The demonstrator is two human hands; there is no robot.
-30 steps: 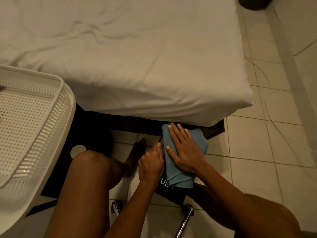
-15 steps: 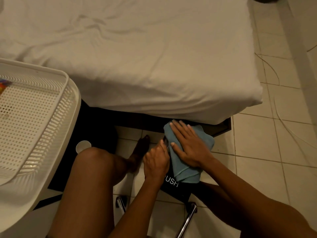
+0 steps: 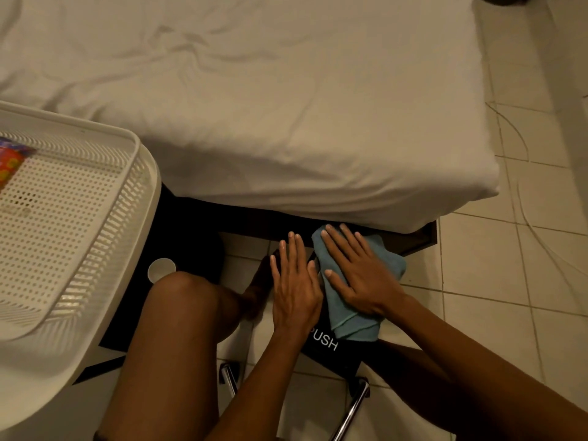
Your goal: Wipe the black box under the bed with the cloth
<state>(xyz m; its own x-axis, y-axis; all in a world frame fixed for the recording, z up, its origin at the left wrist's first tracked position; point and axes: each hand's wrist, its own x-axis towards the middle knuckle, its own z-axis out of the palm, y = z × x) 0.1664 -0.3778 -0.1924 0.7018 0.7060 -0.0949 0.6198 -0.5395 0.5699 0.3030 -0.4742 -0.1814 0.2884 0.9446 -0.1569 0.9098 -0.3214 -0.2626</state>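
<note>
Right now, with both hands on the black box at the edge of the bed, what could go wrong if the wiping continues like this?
1. The folded blue cloth covers only the right part of the black box with white PUSH lettering; the area under the flat left hand may stay unwiped.
2. The right hand reaches the white bed sheet overhang; the cloth might smear it.

Soft blue cloth on matt black box; perforated white plastic basket.
</note>
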